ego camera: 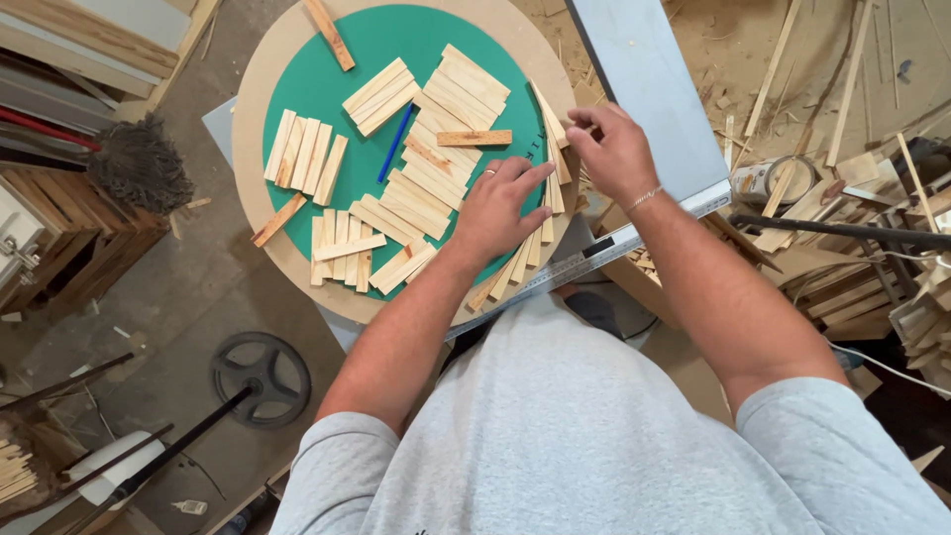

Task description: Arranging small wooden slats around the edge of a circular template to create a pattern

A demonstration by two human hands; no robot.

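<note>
A round board (260,198) with a green middle carried rows of pale wooden strips (436,178). The left hand (498,206) lay flat and open on strips near its right rim. The right hand (616,149) pinched one strip (551,119) at the rim, just beside.

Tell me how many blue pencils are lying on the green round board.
1. The blue pencil lies on the green board between the wooden strip groups, left of the left hand. Others may hide under strips.
</note>
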